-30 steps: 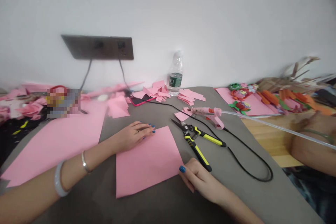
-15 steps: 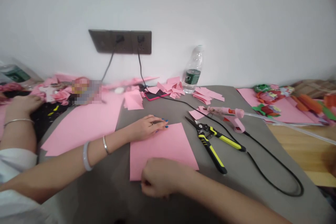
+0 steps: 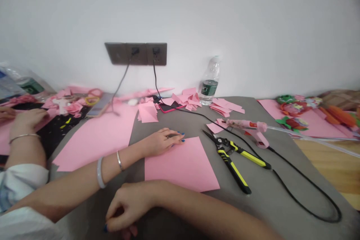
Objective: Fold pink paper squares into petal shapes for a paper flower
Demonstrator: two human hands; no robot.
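My left hand (image 3: 164, 142) lies palm down, fingers extended, across the back left part of a pink paper sheet (image 3: 182, 168) on the grey table. Blue polish shows on its nails, and a silver bangle and a pale bangle are on that arm. My right hand (image 3: 129, 206) is curled closed in front of the sheet's near left corner, off the paper. Its thumb and fingers come together, and I see nothing between them. My right forearm covers part of the sheet's front edge.
To the right lie yellow-black pruning shears (image 3: 229, 159) and a corded pink glue gun (image 3: 249, 129). Behind are paper scraps (image 3: 188, 99), a phone (image 3: 170, 107) and a water bottle (image 3: 209, 82). Larger pink sheets (image 3: 98, 138) and another person's hand (image 3: 26, 122) are at left.
My right hand has moved left and nearer to me, from the sheet's front edge to beyond its left corner. My left hand stays on the sheet. The view has shifted slightly.
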